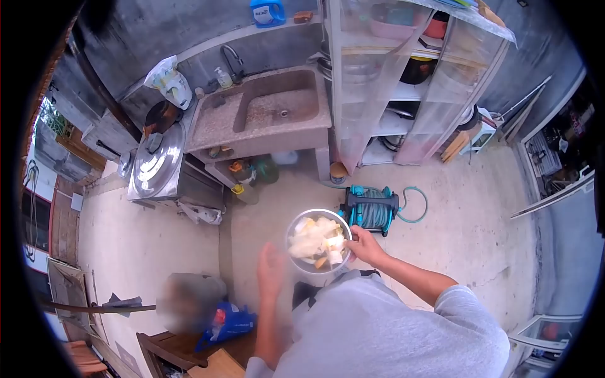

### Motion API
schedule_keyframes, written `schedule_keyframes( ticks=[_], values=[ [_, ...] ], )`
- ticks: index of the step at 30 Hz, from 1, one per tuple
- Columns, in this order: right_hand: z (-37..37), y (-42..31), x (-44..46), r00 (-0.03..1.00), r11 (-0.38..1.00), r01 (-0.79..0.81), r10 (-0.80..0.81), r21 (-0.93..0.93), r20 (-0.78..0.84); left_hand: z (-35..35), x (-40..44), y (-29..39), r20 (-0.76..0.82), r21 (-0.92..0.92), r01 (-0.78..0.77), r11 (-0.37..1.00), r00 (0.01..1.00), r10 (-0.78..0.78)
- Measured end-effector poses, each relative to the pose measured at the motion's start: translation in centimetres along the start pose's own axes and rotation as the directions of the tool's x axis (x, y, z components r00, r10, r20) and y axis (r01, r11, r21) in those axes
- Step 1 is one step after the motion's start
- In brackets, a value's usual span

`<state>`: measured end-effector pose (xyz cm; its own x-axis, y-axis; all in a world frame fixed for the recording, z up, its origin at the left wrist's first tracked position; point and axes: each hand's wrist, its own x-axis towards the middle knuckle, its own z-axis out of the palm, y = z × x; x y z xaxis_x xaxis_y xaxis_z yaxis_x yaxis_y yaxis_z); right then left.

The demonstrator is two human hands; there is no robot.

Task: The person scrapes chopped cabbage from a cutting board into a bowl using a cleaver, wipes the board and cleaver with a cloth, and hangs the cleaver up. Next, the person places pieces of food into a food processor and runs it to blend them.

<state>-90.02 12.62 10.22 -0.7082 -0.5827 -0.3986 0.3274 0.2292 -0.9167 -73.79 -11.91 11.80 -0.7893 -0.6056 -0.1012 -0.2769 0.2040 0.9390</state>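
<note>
A round metal bowl (292, 257) is held out in front of my body. Pale, whitish and yellowish chunks of food (318, 239) fill it; their exact kind I cannot make out. My right hand (365, 246) grips the bowl's right rim, thumb and fingers closed on it. To the left of the bowl, a short gap away from it, is my left hand (270, 268). It looks hazy, with the fingers loosely apart and no object visible in it.
A hose reel (370, 209) stands on the floor just beyond the bowl. Farther back are a stone sink (283, 101), a curtained shelf (378, 82) and a stove with a shiny lid (157, 160). A blue bag (230, 324) lies on wooden furniture at lower left.
</note>
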Motion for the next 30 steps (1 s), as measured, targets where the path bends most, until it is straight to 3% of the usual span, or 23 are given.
schedule_keyframes(
  ticks=[6, 14, 17, 19, 29, 30],
  values=[
    [-4.7, 1.9, 0.0, 0.908, 0.963, 0.014, 0.100, 0.268, -0.406, 5.6, 11.6, 2.6, 0.299, 0.030, -0.137, 0.990, 0.947, 0.122],
    [-3.0, 2.3, 4.5, 0.647, 0.907, 0.153, 0.208, 0.392, -0.734, 11.9, 28.8, 4.6, 0.657, -0.042, -0.283, 0.958, 0.715, 0.239],
    [-1.1, 1.2, 7.5, 0.562, 0.849, 0.245, 0.269, 0.469, -0.782, 12.7, 35.2, 6.6, 0.661, -0.132, -0.440, 0.888, 0.629, 0.410],
    [0.0, 0.8, 10.1, 0.513, 0.804, 0.290, 0.327, 0.519, -0.794, 12.7, 39.4, 7.2, 0.655, -0.145, -0.406, 0.902, 0.644, 0.395],
    [2.8, -3.2, 16.5, 0.481, 0.780, 0.300, 0.373, 0.549, -0.793, 13.4, 51.9, 4.8, 0.579, -0.128, -0.384, 0.914, 0.719, 0.383],
    [3.0, -3.4, 16.8, 0.471, 0.777, 0.301, 0.383, 0.553, -0.795, 13.2, 52.3, 6.3, 0.611, -0.087, -0.338, 0.937, 0.725, 0.318]
  ],
)
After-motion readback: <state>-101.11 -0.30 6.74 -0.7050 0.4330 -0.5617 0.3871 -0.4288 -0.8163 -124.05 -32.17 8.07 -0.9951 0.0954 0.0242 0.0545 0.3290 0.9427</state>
